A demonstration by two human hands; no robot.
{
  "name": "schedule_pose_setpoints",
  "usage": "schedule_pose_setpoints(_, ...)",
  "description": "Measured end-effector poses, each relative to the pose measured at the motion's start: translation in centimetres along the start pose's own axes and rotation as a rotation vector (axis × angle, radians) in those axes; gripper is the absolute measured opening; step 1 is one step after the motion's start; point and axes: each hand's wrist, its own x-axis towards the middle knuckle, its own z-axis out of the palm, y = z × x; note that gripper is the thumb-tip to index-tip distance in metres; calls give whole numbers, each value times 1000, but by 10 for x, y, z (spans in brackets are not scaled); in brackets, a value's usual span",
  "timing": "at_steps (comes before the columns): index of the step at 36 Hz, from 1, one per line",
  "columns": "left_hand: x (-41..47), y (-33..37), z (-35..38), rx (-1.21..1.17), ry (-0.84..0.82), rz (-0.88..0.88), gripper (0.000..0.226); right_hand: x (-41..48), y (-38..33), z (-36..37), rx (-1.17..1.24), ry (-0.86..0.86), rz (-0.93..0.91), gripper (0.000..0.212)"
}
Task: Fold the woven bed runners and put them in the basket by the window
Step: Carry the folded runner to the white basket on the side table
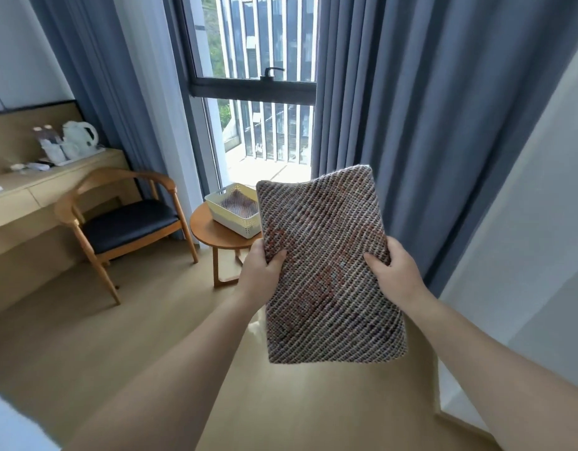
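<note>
We pinch the runner point(326, 265) by its long sides with left hand point(260, 271) and right hand point(398, 271) fingers point(375, 260), and the basket point(230, 221) sits ahead, a bit left, on the bench point(212, 237).

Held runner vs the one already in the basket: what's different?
The held runner is in the air, gripped at its side edges by the left hand and right hand; the basket runner lies inside the pale basket on the round table.
The held runner shows its whole folded face; the basket runner is partly hidden by the basket wall and the held runner.
Shared: the same diagonal weave, grey-brown with reddish patches.
</note>
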Motion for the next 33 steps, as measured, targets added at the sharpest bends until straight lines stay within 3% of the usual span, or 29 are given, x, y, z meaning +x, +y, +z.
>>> schedule_pose_setpoints(15,149,-50,-19,-12,71,-1,28,167,12,78,36,-96,19,28)
schedule_pose_setpoints(30,355,-72,13,-43,229,-84,25,421,51,128,74,-247,-41,31)
schedule_pose_setpoints(33,393,-73,16,-74,254,-113,33,467,48,132,87,-269,-61,34)
